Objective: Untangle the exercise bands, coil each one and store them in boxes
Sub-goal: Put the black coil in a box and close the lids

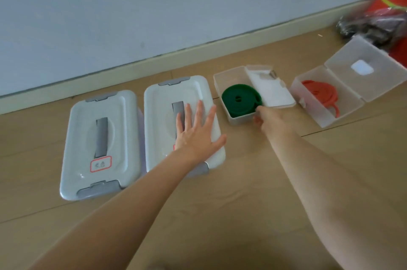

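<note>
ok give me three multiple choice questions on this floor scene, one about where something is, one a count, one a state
1. Where is the green band?
A. coiled in the open clear box
B. on a closed lid
C. loose on the floor

2. How many boxes are closed?
A. one
B. two
C. four

3. What is the left hand doing?
A. gripping a band
B. lying flat, fingers spread, on a closed box
C. hanging in the air

Answers:
1. A, the green coil sits inside that box's walls.
2. B, the labelled box and the one under the left hand have lids on; the other two are open.
3. B, the palm rests on that lid.
</note>
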